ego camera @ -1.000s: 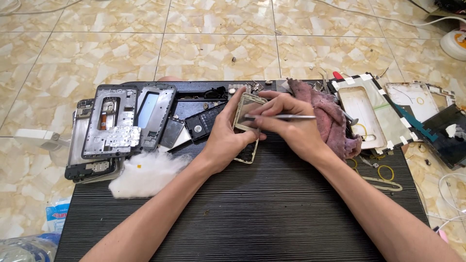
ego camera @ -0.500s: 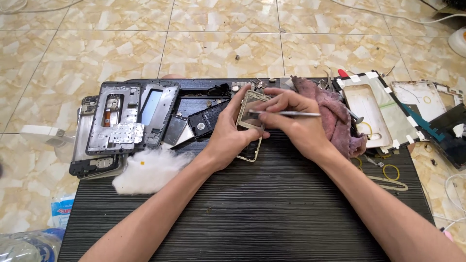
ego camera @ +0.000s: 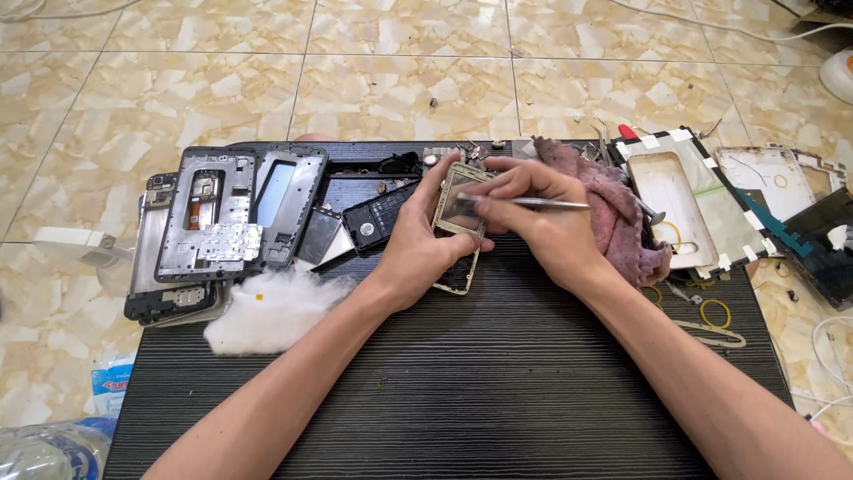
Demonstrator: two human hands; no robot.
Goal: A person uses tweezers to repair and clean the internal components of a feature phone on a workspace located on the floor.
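The left hand [ego camera: 418,253] grips a phone frame [ego camera: 459,227], thumb on one long edge, fingers wrapped behind the other, holding it tilted up off the dark ribbed worktop [ego camera: 462,391]. The right hand [ego camera: 542,227] is closed in a pencil pinch on slim metal tweezers [ego camera: 533,203], whose tip sits on the upper half of the frame's face.

What has changed over the last second? Very little, and that is the story. The grip is the same and the frame sits in the same spot in front of the pink rag [ego camera: 613,222]. Only the tweezers have moved a touch: the shaft lies flatter and the tip has crept slightly along the frame. That reads as fine, steady picking at one spot, not a change of step.

The frame's long axis runs away from the person and back, leaning a little to the right at the top. Its upper end points toward the far edge of the worktop, its lower end toward the person, and its face is turned up to the camera. The tweezers lie almost crosswise to it, handle out to the right.

To the left lie other stripped phone frames [ego camera: 231,213] and a tuft of white cotton wool [ego camera: 267,311]. To the right a white back cover [ego camera: 684,204] rests by the rag, with yellow rubber bands [ego camera: 711,313] near the edge.
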